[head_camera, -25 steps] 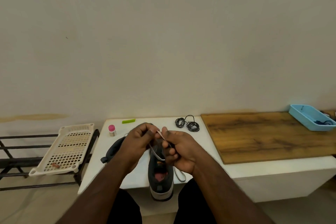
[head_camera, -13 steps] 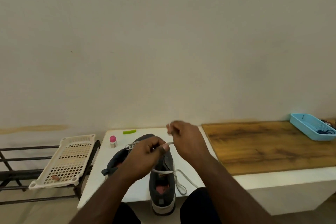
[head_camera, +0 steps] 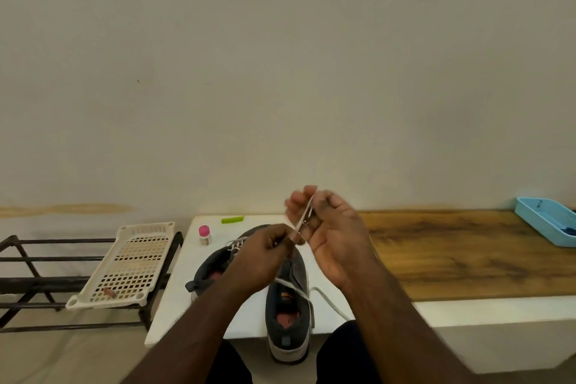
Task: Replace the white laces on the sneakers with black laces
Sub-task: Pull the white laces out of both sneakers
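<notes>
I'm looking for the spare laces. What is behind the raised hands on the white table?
Visible back there: a green bar and a pink-capped bottle. The right hand and left hand cover the rest; no black laces show.

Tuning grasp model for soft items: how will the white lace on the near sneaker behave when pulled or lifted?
Probably floppy: the white lace trails in a loose curve over the table edge. It likely only straightens under tension, as in the taut stretch between the left hand and right hand. Likely light: the sneaker sits flat despite the pull.

Plain wall (head_camera: pixel 280 56), white table (head_camera: pixel 187 299), wooden board (head_camera: pixel 467 252).
</notes>
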Available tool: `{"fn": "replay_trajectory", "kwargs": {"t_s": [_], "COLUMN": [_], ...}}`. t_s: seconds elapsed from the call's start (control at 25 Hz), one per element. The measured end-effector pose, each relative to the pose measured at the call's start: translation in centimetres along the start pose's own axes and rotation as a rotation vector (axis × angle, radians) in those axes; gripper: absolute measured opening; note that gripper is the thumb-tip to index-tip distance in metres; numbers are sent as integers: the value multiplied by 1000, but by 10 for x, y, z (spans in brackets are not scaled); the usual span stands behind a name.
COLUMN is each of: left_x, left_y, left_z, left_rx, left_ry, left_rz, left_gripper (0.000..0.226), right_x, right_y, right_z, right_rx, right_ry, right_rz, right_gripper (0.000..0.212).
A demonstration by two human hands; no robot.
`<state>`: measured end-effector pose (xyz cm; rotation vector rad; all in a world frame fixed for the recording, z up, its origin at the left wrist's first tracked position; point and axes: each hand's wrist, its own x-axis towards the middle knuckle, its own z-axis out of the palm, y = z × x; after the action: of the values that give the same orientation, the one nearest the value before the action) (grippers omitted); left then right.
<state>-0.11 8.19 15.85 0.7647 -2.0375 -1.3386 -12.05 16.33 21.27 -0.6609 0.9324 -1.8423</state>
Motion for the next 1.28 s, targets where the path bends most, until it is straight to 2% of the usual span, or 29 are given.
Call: {"fn": "replay_trajectory", "kwargs": {"t_s": [0.04,0.08,0.12,0.16,0.2,0.28,0.36,0.44,0.52,0.56,0.6,0.68,0.72,0.76,0.8,0.88,0.96,1.04,1.12,1.16,1.2,1.24,1.28], "left_x": [-2,-4,-4,-4,-3,0,5,8,7,5,3,0,1,2,4,10,13,12,6,3,0,-1,-1], "left_y": [0,1,4,7,11,16,18,14,4,0,-3,-2,1,4,7,9,5,-2,-8,-10,-10,-8,-5], "left_z": [0,-2,-6,-11,-16,-24,-25,-21,-11,-6,-2,0,-2,-6,-10,-16,-15,-9,0,5,8,9,8], "left_rx": [84,141,154,135,99,30,-56,-160,-151,-74,24,166,182,176,162,87,-23,-70,20,115,217,303,360], "left_ry": [-44,-62,-56,-36,-11,55,133,152,83,33,-21,-75,-57,-17,22,68,127,132,28,-38,-93,-126,-130], "left_rz": [-6,-7,-1,17,40,81,96,80,52,27,7,10,24,42,58,77,56,29,3,-13,-24,-20,2], "left_gripper": [24,23,21,18,14,9,8,12,18,20,20,19,18,16,13,10,12,17,20,20,19,18,16], "right_x": [10,15,18,18,16,6,-3,-6,-3,2,7,15,18,18,15,6,-2,-4,1,6,12,17,21], "right_y": [1,1,3,5,5,3,-1,-3,-3,-1,-1,2,6,8,9,7,5,4,7,8,9,10,13], "right_z": [-7,-12,-17,-19,-21,-21,-20,-16,-8,-8,-8,-17,-22,-26,-28,-28,-27,-22,-19,-19,-20,-22,-25], "right_rx": [-268,-653,-990,-1166,-1155,-821,-463,-154,132,173,61,-660,-985,-1127,-1106,-804,-421,-107,139,177,107,-103,-435], "right_ry": [71,101,82,34,-16,-124,-233,-293,-199,-120,-41,89,91,53,3,-113,-177,-185,-95,-41,5,52,89], "right_rz": [-172,-292,-306,-210,-58,267,462,463,302,168,12,-264,-293,-188,-21,325,464,415,259,149,36,-69,-153], "right_gripper": [18,18,20,21,23,26,28,26,25,24,24,24,23,23,24,27,28,28,29,28,24,22,21]}}
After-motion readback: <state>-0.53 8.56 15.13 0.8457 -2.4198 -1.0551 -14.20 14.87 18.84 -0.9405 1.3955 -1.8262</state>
